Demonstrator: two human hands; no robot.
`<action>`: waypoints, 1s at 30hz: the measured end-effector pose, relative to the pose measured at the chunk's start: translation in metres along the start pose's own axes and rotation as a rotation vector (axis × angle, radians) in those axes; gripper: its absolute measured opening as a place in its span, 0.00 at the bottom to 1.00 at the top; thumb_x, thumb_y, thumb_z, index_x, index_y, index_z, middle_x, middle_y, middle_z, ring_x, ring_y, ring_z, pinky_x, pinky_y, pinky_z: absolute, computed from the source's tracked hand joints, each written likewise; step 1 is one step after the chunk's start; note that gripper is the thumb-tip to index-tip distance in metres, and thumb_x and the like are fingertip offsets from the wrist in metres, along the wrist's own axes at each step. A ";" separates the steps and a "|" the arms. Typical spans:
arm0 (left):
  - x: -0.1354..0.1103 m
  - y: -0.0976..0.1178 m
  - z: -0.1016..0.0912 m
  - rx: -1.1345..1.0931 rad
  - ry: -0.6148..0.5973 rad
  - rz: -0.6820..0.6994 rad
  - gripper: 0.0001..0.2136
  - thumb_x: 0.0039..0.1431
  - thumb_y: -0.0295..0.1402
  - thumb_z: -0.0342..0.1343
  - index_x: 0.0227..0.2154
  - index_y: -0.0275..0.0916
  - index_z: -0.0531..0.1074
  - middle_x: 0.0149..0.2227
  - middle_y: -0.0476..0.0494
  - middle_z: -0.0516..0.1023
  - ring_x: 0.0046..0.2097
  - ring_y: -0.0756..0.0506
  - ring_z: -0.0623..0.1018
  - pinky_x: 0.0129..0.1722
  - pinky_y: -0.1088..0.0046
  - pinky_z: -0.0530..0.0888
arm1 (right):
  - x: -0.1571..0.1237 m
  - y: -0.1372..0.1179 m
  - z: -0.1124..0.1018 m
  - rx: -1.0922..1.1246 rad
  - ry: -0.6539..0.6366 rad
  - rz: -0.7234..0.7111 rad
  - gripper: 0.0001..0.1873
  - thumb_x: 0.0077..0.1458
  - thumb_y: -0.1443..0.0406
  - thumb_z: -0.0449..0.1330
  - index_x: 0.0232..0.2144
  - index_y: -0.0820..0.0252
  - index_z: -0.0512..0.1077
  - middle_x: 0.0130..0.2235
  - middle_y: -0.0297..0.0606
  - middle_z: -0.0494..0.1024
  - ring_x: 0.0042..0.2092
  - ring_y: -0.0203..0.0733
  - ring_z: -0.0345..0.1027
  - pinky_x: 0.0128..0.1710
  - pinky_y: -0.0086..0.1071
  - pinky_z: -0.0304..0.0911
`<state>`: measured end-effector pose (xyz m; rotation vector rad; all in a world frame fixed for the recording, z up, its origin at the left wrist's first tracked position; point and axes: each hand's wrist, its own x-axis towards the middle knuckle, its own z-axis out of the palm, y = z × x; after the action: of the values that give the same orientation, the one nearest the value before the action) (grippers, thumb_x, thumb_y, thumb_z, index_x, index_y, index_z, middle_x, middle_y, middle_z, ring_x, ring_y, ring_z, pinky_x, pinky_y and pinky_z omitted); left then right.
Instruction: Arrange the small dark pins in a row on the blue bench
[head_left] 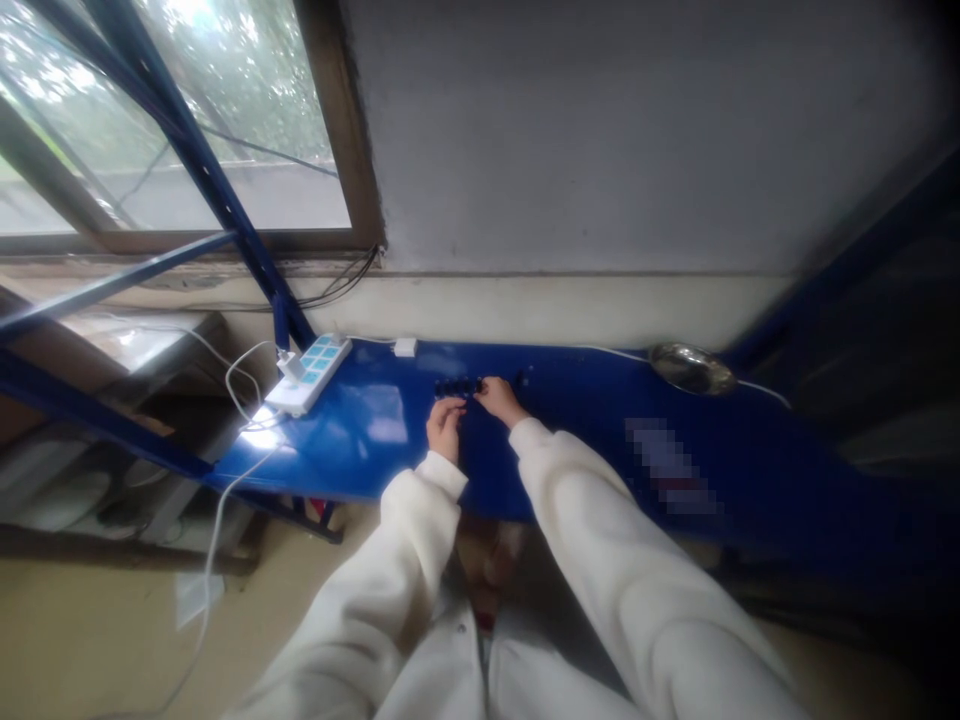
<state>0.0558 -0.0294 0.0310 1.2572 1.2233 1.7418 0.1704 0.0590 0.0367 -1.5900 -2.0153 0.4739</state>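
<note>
A short row of small black pieces [452, 387] stands on the blue tabletop [420, 455], too small and blurred to name. My right hand [499, 398] is at the row's right end, its thumb and fingers pinched on one small black piece [479, 384]. Just in front of the row is my left hand [445, 425], fingers bent and drawn together; whether anything is between them is hidden. A few more dark bits [519, 378] lie beyond my right hand.
A white power strip [328, 358] with a plug and cables lies at the table's left. Near the wall are a white adapter [405, 347] and a shiny metal dish [691, 368]. Blue metal posts [217, 190] rise at the left. A blurred-out patch [667, 465] covers something at right.
</note>
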 end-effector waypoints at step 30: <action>-0.001 0.002 0.001 0.005 0.002 -0.116 0.07 0.46 0.27 0.47 0.24 0.36 0.70 0.27 0.47 0.73 0.28 0.51 0.71 0.27 0.77 0.67 | -0.005 0.078 -0.051 -0.161 0.131 0.311 0.20 0.38 0.58 0.62 0.34 0.65 0.70 0.36 0.46 0.75 0.37 0.44 0.68 0.31 0.30 0.59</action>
<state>0.0567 -0.0306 0.0330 1.1642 1.2766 1.6579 0.2625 0.0709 0.0325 -1.9922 -1.7537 0.3159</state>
